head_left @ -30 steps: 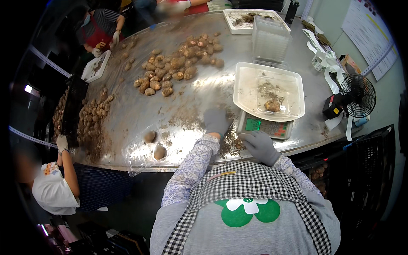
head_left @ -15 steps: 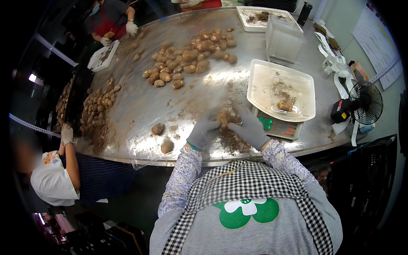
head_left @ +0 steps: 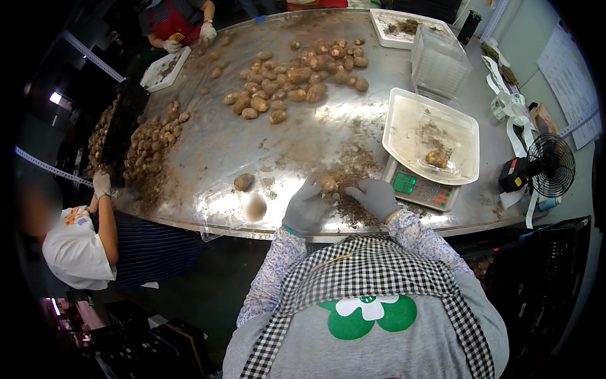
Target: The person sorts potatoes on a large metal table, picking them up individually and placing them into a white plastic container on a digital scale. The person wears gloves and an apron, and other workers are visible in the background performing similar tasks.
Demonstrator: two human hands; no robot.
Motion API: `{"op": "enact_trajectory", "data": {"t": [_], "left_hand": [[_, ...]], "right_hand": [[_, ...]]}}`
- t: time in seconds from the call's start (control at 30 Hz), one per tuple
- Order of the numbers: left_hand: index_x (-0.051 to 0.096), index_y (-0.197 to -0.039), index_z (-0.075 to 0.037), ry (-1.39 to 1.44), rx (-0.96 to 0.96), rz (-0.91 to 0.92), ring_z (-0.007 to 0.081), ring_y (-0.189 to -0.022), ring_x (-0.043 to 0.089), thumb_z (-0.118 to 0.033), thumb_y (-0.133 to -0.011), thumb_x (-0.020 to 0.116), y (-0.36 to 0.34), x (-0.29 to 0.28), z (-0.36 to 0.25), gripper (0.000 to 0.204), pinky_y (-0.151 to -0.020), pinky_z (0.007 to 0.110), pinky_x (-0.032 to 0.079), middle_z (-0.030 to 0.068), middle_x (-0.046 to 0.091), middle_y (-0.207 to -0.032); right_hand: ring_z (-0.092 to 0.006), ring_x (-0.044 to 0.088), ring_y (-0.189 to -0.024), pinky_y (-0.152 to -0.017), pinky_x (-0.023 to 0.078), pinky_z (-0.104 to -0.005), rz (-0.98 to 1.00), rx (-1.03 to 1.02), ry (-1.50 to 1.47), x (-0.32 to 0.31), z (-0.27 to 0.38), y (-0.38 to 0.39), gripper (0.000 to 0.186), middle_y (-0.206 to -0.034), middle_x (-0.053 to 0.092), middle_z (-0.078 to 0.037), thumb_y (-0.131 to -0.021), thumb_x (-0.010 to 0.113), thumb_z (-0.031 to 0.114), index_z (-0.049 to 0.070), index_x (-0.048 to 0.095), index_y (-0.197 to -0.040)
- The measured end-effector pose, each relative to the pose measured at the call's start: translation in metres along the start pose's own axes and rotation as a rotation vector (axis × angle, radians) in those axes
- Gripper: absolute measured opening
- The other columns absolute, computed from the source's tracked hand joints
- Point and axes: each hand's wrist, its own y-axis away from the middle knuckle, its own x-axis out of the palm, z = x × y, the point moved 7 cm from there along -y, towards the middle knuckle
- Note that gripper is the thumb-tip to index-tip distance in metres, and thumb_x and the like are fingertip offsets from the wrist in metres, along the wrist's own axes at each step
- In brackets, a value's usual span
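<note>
My left hand [head_left: 305,207], in a grey glove, grips a brown taro [head_left: 327,184] above the near edge of the metal table. Close by on the right, my gloved right hand [head_left: 375,199] has its fingers bent together beside that taro; whatever they pinch is too small to make out. Loose dirt and root fibres [head_left: 356,211] lie under and between both hands. Left of my left hand, a clear plastic tray [head_left: 218,205] holds a pale brown taro [head_left: 254,207] and a darker taro [head_left: 243,182].
A white tray [head_left: 394,126] with one taro stands on a digital scale [head_left: 413,197] to my right. Behind it are stacked clear trays [head_left: 439,60] and a black fan [head_left: 550,164]. Taro heap [head_left: 297,76] lies far centre. Co-workers [head_left: 82,243] stand left and far left.
My right hand has drawn slightly away from the taro, which stays in my left hand. The whole view has shifted a little, moving the table's things rightward.
</note>
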Motion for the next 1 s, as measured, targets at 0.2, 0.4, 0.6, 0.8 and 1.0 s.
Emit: {"op": "enact_trajectory", "data": {"t": [0.2,0.4,0.6,0.8,1.0], "left_hand": [[0.037,-0.140,-0.004,-0.141,0.045,0.020,0.0253,-0.110,0.054,-0.005,-0.095,0.048,-0.002,0.007,0.001,0.047,-0.097,0.041,0.048,0.0122,0.052,-0.121],[0.037,-0.140,-0.003,-0.373,0.187,0.177,0.0263,-0.114,0.053,-0.007,-0.096,0.051,0.002,0.022,-0.001,0.046,-0.100,0.040,0.046,0.0115,0.051,-0.125],[0.037,-0.140,-0.003,-0.039,0.082,0.101,0.0234,-0.112,0.054,-0.012,-0.098,0.051,0.001,0.000,0.008,0.045,-0.098,0.037,0.047,0.0117,0.051,-0.126],[0.049,-0.130,-0.001,-0.613,-0.051,-0.138,0.0188,-0.099,0.060,-0.023,-0.100,0.047,0.003,0.020,0.014,0.037,-0.082,0.033,0.051,0.0103,0.059,-0.115],[0.065,-0.108,-0.003,-1.711,0.286,-0.288,0.0337,-0.086,0.066,-0.023,-0.095,0.053,-0.008,0.015,0.002,0.026,-0.076,0.039,0.052,0.0166,0.068,-0.096]], "right_hand": [[-0.0266,0.063,-0.082,-0.071,0.050,-0.0387,-0.117,-0.098,-0.132,-0.035,0.045,0.014,0.026,-0.086,0.063,-0.007,-0.091,0.056,0.035,0.013,0.067,-0.096],[-0.0284,0.062,-0.092,-0.075,0.052,-0.0389,-0.044,-0.203,-0.080,-0.006,0.038,0.015,0.025,-0.099,0.063,-0.008,-0.087,0.057,0.022,0.011,0.063,-0.108],[-0.0308,0.062,-0.098,-0.084,0.051,-0.0396,-0.277,-0.166,-0.260,-0.031,0.029,0.027,0.046,-0.117,0.060,-0.013,-0.082,0.062,0.020,0.010,0.054,-0.126],[-0.0308,0.059,-0.106,-0.090,0.048,-0.0418,-0.234,-0.276,-0.220,-0.053,0.048,0.031,0.046,-0.120,0.060,-0.013,-0.079,0.067,0.024,0.009,0.058,-0.121],[-0.0291,0.064,-0.076,-0.075,0.051,-0.0368,-0.659,-0.305,-0.206,-0.129,0.028,0.066,0.025,-0.085,0.068,-0.009,-0.080,0.070,0.021,0.008,0.068,-0.100]]}}
